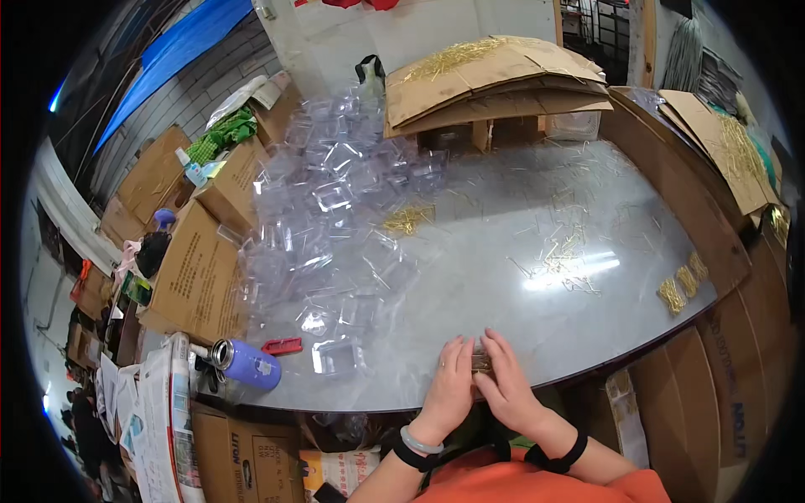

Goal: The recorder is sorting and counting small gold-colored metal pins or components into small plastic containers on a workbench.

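At the near edge of the grey table, my left hand [451, 381] and my right hand [510, 387] press in from either side on a small clear plastic box [480, 361]. Gold-coloured pieces seem to show inside it, though my fingers hide most of the box. Thin gold wire pins [563, 251] lie scattered to the right and beyond my hands. A denser heap of the same pins [408, 220] sits farther off, left of the middle. Near the right edge stand several small clear boxes [672, 296] filled with gold pins.
Many clear plastic boxes [335, 197] cover the table's left side. A purple bottle [251, 365] lies near a red tool [282, 345] at the near left. Cardboard sheets [495, 71] with pins on top stand at the back. Cardboard [671, 180] walls the right edge.
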The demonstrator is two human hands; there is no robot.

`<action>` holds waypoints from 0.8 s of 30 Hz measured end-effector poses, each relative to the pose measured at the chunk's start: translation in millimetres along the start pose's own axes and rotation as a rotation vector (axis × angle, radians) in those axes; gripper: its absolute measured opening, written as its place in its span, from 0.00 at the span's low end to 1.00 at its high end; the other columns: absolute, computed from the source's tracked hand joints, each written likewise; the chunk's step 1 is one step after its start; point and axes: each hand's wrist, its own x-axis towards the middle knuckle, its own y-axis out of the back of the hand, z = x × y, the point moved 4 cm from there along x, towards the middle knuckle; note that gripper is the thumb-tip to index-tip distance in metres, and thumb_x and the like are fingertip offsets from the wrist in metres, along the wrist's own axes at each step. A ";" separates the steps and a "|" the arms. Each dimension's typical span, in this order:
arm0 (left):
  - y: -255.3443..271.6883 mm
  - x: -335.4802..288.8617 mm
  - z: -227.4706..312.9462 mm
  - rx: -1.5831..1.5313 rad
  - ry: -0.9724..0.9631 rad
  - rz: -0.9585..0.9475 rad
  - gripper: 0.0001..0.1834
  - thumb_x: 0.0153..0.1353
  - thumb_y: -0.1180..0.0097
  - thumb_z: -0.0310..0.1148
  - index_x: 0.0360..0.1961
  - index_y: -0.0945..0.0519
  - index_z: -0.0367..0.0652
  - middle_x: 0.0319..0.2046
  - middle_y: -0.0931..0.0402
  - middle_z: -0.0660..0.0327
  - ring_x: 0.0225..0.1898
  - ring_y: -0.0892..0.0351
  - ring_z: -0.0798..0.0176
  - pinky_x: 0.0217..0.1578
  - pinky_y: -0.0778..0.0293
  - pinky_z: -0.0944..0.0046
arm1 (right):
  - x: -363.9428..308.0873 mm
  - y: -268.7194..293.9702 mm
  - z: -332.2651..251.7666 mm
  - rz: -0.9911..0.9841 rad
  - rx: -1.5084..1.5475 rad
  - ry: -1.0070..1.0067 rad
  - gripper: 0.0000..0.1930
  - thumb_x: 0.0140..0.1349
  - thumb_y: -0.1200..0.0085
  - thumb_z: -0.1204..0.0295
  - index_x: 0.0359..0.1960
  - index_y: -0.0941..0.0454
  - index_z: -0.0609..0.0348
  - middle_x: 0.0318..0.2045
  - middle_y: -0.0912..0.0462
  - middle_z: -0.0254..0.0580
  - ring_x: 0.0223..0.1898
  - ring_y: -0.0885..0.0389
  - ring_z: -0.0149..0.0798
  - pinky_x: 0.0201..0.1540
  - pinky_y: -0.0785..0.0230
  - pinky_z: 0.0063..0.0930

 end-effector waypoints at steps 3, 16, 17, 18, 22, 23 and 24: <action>3.7 -1.2 -0.3 -0.072 0.008 0.019 0.38 0.57 0.41 0.19 0.69 0.39 0.30 0.64 0.36 0.36 0.67 0.36 0.32 0.67 0.34 0.44 | 8.2 -0.6 -10.5 -0.032 -0.001 0.083 0.31 0.66 0.45 0.78 0.71 0.41 0.66 0.71 0.37 0.56 0.71 0.38 0.63 0.74 0.44 0.52; 3.2 -4.6 -0.8 -0.089 0.005 0.046 0.37 0.62 0.43 0.19 0.73 0.42 0.33 0.65 0.35 0.39 0.64 0.32 0.34 0.69 0.38 0.41 | 9.7 4.9 -18.2 -0.060 -0.444 0.316 0.19 0.62 0.46 0.78 0.56 0.24 0.66 0.57 0.22 0.54 0.61 0.25 0.56 0.63 0.28 0.43; 3.5 -4.0 0.1 -0.115 0.025 0.039 0.38 0.63 0.43 0.19 0.73 0.42 0.33 0.66 0.37 0.39 0.65 0.33 0.34 0.70 0.40 0.40 | 8.0 3.9 -14.9 -0.074 -0.463 0.307 0.19 0.62 0.46 0.78 0.56 0.24 0.66 0.57 0.22 0.53 0.62 0.25 0.55 0.64 0.28 0.43; 4.1 -2.7 -2.1 -0.181 0.063 -0.002 0.38 0.63 0.42 0.20 0.73 0.42 0.34 0.67 0.38 0.39 0.66 0.34 0.34 0.70 0.39 0.43 | 7.0 3.7 -9.0 -0.089 -0.481 0.298 0.20 0.61 0.46 0.78 0.56 0.24 0.67 0.57 0.22 0.52 0.62 0.25 0.54 0.64 0.29 0.42; 24.5 -7.9 -7.5 -0.252 0.087 -0.079 0.41 0.62 0.37 0.24 0.74 0.42 0.37 0.71 0.42 0.41 0.69 0.37 0.35 0.70 0.38 0.49 | 5.2 5.8 -8.2 -0.101 -0.550 0.326 0.21 0.58 0.46 0.79 0.55 0.23 0.67 0.56 0.21 0.50 0.62 0.25 0.53 0.63 0.27 0.41; 28.6 -10.9 -8.1 -0.224 0.059 -0.077 0.41 0.62 0.36 0.25 0.74 0.41 0.37 0.71 0.43 0.41 0.70 0.38 0.35 0.70 0.38 0.50 | 6.1 7.2 -8.8 -0.101 -0.543 0.323 0.21 0.57 0.46 0.79 0.55 0.23 0.67 0.55 0.21 0.50 0.62 0.25 0.53 0.63 0.27 0.41; 30.2 -15.6 -11.5 -0.150 0.076 -0.035 0.38 0.61 0.32 0.30 0.70 0.34 0.35 0.70 0.39 0.42 0.71 0.39 0.37 0.70 0.38 0.48 | 6.7 8.1 -9.6 -0.099 -0.535 0.319 0.21 0.57 0.46 0.79 0.54 0.23 0.67 0.55 0.21 0.50 0.62 0.25 0.52 0.63 0.27 0.41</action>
